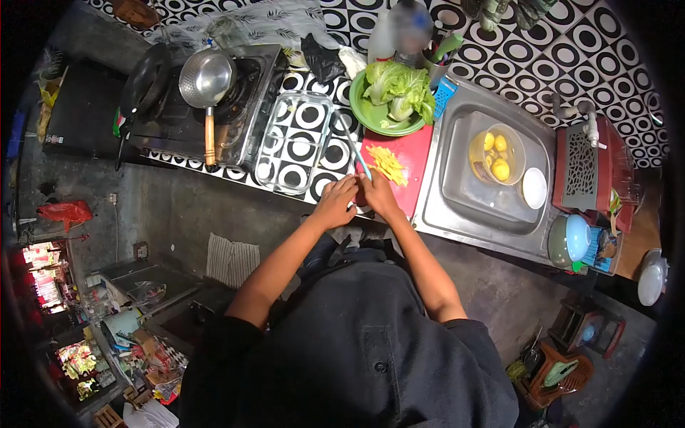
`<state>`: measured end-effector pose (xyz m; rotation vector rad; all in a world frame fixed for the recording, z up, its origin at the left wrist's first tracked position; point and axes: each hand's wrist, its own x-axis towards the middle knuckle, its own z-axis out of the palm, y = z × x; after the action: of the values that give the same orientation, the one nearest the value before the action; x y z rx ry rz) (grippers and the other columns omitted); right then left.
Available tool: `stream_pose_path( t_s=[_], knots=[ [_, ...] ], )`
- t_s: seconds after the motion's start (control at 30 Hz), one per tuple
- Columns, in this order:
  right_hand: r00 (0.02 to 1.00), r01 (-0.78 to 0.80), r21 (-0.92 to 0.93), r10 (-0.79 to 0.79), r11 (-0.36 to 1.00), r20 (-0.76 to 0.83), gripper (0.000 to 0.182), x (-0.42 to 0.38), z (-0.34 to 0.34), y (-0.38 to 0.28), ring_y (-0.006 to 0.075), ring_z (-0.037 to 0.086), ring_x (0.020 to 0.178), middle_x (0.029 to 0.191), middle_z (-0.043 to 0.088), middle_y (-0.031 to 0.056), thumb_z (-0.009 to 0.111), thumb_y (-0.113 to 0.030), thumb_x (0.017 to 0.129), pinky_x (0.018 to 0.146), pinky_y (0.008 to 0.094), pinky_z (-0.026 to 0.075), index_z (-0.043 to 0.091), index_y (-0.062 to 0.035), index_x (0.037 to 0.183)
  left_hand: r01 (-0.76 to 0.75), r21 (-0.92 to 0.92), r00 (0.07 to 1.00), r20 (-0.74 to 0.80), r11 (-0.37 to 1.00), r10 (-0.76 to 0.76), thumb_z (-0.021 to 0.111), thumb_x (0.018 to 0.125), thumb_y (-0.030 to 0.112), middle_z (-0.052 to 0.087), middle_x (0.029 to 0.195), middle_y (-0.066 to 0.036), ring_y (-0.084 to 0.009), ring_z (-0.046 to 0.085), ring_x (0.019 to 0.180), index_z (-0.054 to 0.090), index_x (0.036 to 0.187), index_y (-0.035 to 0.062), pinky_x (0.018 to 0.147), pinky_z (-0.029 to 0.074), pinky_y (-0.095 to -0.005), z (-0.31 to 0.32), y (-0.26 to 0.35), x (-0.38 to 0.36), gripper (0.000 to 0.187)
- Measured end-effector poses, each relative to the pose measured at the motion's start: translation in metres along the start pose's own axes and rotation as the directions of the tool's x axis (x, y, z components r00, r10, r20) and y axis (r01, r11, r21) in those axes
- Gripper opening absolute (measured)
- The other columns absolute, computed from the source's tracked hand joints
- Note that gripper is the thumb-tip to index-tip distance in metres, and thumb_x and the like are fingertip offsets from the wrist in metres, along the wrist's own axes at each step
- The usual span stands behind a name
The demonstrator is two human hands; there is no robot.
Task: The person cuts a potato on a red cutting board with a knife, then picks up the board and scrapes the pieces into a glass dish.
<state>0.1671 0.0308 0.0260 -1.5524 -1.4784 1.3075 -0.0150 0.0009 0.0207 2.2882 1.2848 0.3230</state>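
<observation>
Both hands meet at red board (399,153) edge: left hand (335,203) grips knife (353,146), right hand (378,196) closed beside it.

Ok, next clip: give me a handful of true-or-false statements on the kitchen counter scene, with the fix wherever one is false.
1. Both hands meet at the near edge of the red cutting board. True.
2. The left hand holds a knife whose blade points away over the counter. True.
3. The yellow strips lie in the sink. False: they lie on the cutting board.
4. The green plate holds leafy greens. True.
5. The bowl in the sink is empty. False: yellow pieces sit in it.
6. The steel saucepan stands on the floor. False: it sits on the stove.
</observation>
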Motion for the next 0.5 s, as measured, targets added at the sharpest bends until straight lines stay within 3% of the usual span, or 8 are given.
stream_pose_path(
  t_s=[0.1,0.23,0.27,0.37,0.5],
  knots=[
    [0.999,0.05,0.12,-0.049,0.991,-0.01,0.037,-0.009,-0.019,-0.007,0.0497,0.066,0.102,0.104,0.069,0.0326,0.054,-0.03,0.106,0.088,0.0482,0.052,0.059,0.0063,0.112,0.02,-0.015,0.999,-0.028,1.0,-0.02,0.069,0.083,0.019,0.049,0.153,-0.016,-0.0303,0.039,0.149,0.056,0.139,0.0025,0.112,0.033,-0.0508,0.001,0.005,0.0,0.06],
    [0.998,0.054,-0.063,-0.056,0.997,-0.032,0.038,-0.04,-0.055,-0.025,0.0499,0.065,0.108,0.109,0.07,0.0323,0.054,-0.028,0.106,0.091,0.0477,0.051,0.059,0.0069,0.121,0.017,-0.004,0.999,-0.047,1.0,-0.017,0.068,0.082,0.015,0.049,0.153,-0.015,-0.0317,0.043,0.145,0.051,0.146,0.0064,0.11,0.034,-0.0492,0.002,0.007,0.004,0.067],
    [0.999,-0.033,-0.14,0.037,0.99,0.029,0.037,-0.044,-0.063,-0.02,0.0508,0.064,0.109,0.111,0.069,0.0332,0.054,-0.028,0.106,0.091,0.0501,0.051,0.06,0.0043,0.122,0.01,0.006,0.998,-0.058,1.0,-0.009,0.068,0.082,0.015,0.049,0.152,-0.015,-0.0319,0.043,0.145,0.051,0.146,0.0062,0.11,0.035,-0.0491,0.006,0.004,0.004,0.066],
    [0.999,0.028,-0.135,-0.032,0.99,-0.025,0.035,-0.065,-0.071,0.003,0.0517,0.064,0.106,0.107,0.068,0.0343,0.054,-0.03,0.106,0.089,0.0526,0.05,0.061,0.0024,0.119,-0.011,0.02,0.996,-0.089,1.0,0.013,0.068,0.083,0.017,0.053,0.148,-0.016,-0.0313,0.047,0.141,0.055,0.142,0.003,0.109,0.037,-0.0495,0.002,0.008,0.007,0.062],
    [0.996,-0.083,-0.177,0.087,0.981,0.012,0.035,-0.085,-0.085,0.006,0.0522,0.064,0.097,0.094,0.068,0.0321,0.055,-0.032,0.105,0.082,0.055,0.049,0.058,0.0019,0.112,-0.001,0.022,0.997,-0.078,1.0,0.003,0.068,0.083,0.017,0.052,0.145,-0.018,-0.033,0.049,0.138,0.054,0.141,0.0016,0.108,0.037,-0.0488,-0.003,0.016,0.011,0.062]
  ],
)
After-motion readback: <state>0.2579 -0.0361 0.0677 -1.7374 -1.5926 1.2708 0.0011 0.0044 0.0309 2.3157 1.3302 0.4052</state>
